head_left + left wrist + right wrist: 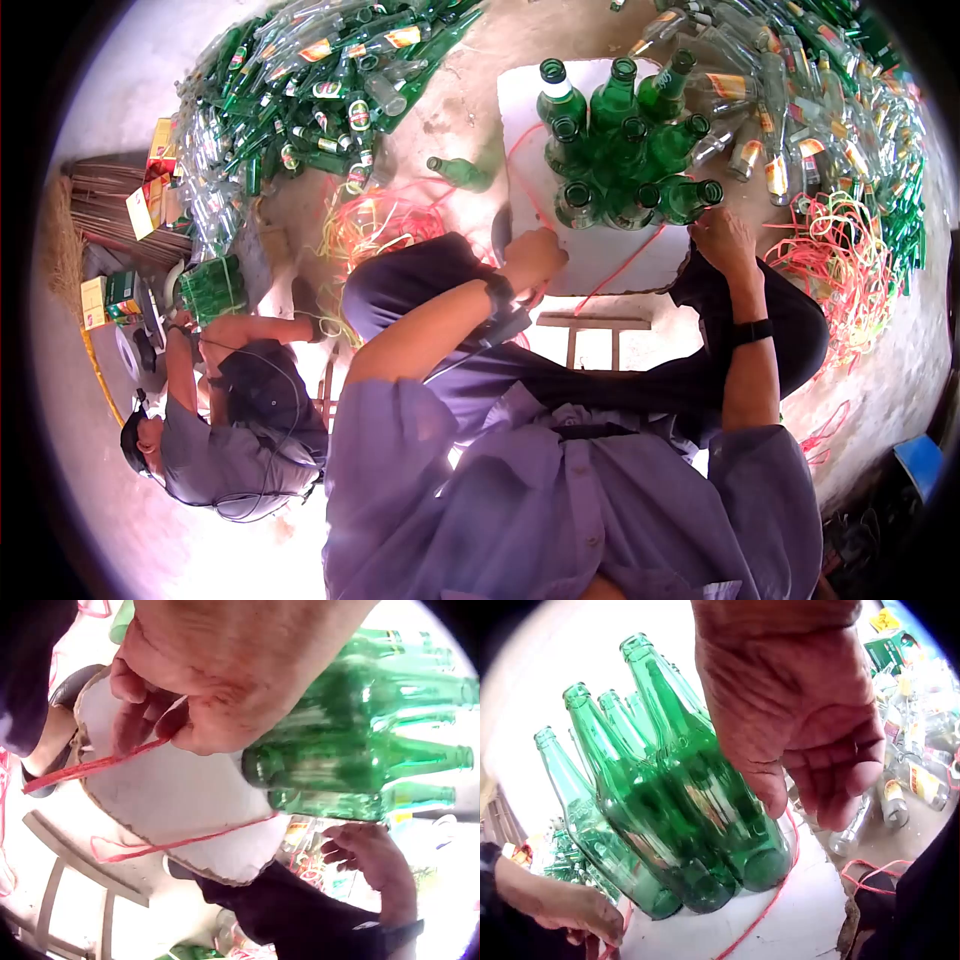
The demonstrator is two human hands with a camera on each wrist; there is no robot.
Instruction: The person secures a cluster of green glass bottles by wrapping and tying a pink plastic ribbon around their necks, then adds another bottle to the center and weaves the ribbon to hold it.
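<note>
Several green glass bottles stand upright in a tight cluster on a white board. My left hand is at the board's near left, pinching a red plastic strip between thumb and fingers. My right hand is beside the cluster's near right corner, fingers loosely bent, thumb tip close to a corner bottle. A red strand runs across the board and up along that bottle's base, near the thumb. Part of the strand is hidden behind the bottles.
Heaps of bottles lie at back left and right. One green bottle lies left of the board. Tangled strips lie on both sides. Another person sits at left; a wooden stool is below the board.
</note>
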